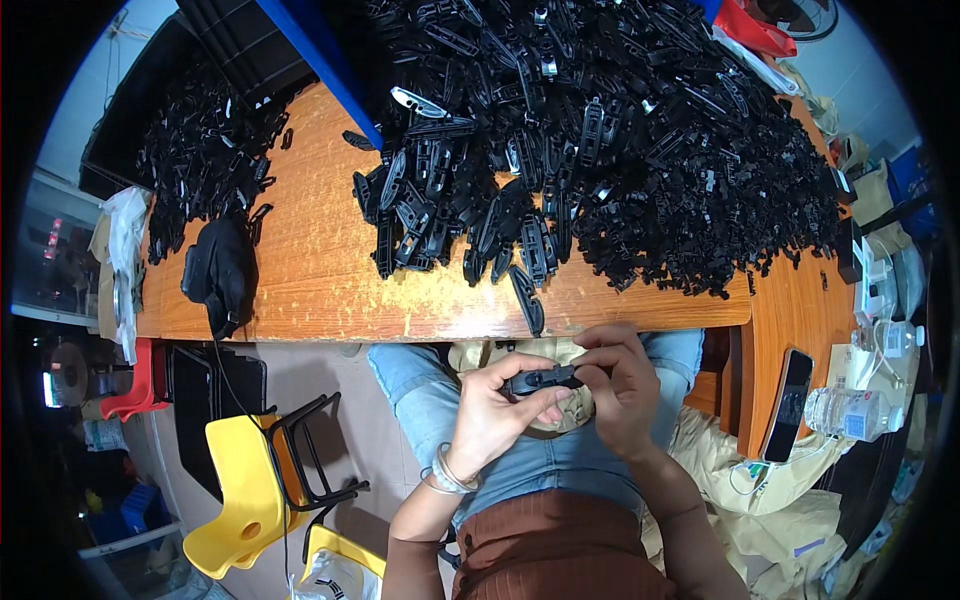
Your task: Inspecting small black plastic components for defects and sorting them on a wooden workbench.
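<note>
My left hand [488,412] is closed round one end of a long black plastic part [541,380], held over my lap just off the table's front edge. My right hand [624,396] pinches at the part's other end; whether a separate small piece sits between those fingertips, I cannot tell. On the wooden table [310,270] beyond my hands lies a big heap of similar long black plastic parts [440,165]. One such part [526,300] rests by itself near the front edge. To the right, the heap runs into many small black plastic pieces [700,215].
Another pile of black parts [200,150] lies at the table's left, beside a black bag [222,270]. A blue panel [325,70] leans in at the back. A phone [788,405] and plastic bottles [855,414] are at the right. Yellow chairs [240,500] stand at lower left.
</note>
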`<state>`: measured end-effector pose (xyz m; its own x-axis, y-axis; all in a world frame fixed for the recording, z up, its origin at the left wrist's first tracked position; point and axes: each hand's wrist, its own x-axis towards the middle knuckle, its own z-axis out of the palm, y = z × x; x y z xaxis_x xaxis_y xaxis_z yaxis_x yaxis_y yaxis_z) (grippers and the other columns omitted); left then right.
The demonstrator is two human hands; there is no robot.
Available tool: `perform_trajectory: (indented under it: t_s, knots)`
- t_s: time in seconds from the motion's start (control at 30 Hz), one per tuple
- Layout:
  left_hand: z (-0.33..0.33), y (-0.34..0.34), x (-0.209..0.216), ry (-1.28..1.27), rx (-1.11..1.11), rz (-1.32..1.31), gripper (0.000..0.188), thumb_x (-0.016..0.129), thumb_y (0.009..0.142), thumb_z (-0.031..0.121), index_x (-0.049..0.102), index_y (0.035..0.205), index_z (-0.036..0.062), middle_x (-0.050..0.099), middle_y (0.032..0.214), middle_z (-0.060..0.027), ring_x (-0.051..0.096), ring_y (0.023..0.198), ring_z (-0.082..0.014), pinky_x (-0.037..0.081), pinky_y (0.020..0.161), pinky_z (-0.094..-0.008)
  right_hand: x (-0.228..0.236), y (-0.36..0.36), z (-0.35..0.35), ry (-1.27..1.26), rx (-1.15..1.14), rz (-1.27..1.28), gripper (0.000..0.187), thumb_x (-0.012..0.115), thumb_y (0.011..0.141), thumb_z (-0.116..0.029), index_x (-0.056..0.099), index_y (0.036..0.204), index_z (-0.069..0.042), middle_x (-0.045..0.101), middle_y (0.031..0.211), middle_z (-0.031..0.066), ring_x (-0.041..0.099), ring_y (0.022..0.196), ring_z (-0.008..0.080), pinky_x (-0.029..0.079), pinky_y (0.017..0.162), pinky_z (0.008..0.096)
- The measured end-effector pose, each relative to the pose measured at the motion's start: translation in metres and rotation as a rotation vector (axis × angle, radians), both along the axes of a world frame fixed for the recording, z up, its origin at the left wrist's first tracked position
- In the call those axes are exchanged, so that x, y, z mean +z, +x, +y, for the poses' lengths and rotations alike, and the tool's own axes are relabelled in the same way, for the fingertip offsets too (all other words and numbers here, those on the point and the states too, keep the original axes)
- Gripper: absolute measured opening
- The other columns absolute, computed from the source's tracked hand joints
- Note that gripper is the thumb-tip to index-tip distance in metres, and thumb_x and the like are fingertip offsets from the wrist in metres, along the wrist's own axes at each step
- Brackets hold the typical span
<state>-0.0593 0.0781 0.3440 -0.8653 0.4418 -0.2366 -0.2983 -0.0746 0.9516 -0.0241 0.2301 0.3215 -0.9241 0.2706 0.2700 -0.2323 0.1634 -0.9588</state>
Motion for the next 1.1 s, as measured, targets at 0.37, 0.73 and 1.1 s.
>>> perform_trajectory:
  t_s: [0.37, 0.73, 1.1]
  knots:
    - [-0.004, 0.000, -0.011, -0.022, 0.045, 0.127, 0.022, 0.061, 0.082, -0.009, 0.061, 0.103, -0.0048, 0.067, 0.078, -0.0098, 0.067, 0.070, -0.0152, 0.055, 0.061, -0.0227, -0.004, 0.004, 0.010, 0.230, 0.008, 0.063, 0.015, 0.067, 0.072, 0.001, 0.063, 0.086, -0.001, 0.061, 0.097, 0.0094, 0.057, 0.089, 0.0200, 0.045, 0.075, 0.0301]
    - [-0.009, -0.006, -0.025, -0.472, -0.102, 0.581, 0.021, 0.063, 0.083, 0.005, 0.062, 0.104, -0.0011, 0.064, 0.075, -0.0127, 0.063, 0.065, -0.0212, 0.050, 0.062, -0.0315, -0.040, 0.028, 0.015, -0.107, 0.382, -0.428, 0.022, 0.062, 0.083, -0.005, 0.062, 0.104, 0.002, 0.064, 0.088, 0.0085, 0.058, 0.071, 0.0111, 0.047, 0.064, 0.0261]
    - [0.023, -0.043, -0.043, -0.854, 0.290, 0.780, 0.033, 0.067, 0.079, 0.015, 0.054, 0.105, -0.0010, 0.061, 0.087, -0.0177, 0.062, 0.071, -0.0347, 0.049, 0.060, -0.0413, -0.036, -0.047, 0.082, 0.822, -0.330, 0.139, 0.011, 0.064, 0.077, -0.003, 0.063, 0.088, -0.002, 0.054, 0.087, 0.0110, 0.052, 0.082, 0.0271, 0.042, 0.069, 0.0361]
